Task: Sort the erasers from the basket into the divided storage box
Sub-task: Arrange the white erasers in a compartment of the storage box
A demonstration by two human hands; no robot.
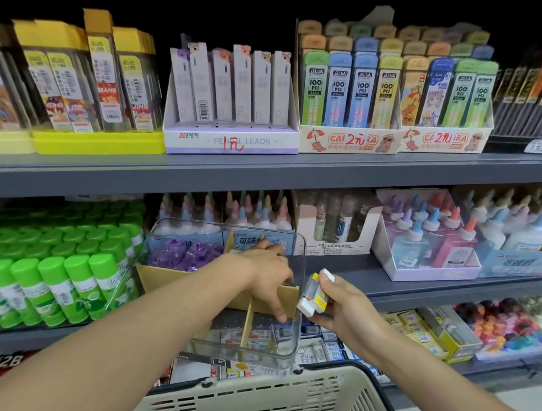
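white erasers [315, 292] with yellow sleeves, a clear storage box [299, 298] with tan dividers [247, 326], a beige basket [258, 401], bright green glue sticks [57, 279], grey shelves [261, 169].

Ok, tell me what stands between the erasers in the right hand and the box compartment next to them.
The left hand does: it reaches down inside the clear storage box, fingers beside the cardboard divider. The right hand holds the erasers just outside the box's right wall, which they must also clear.
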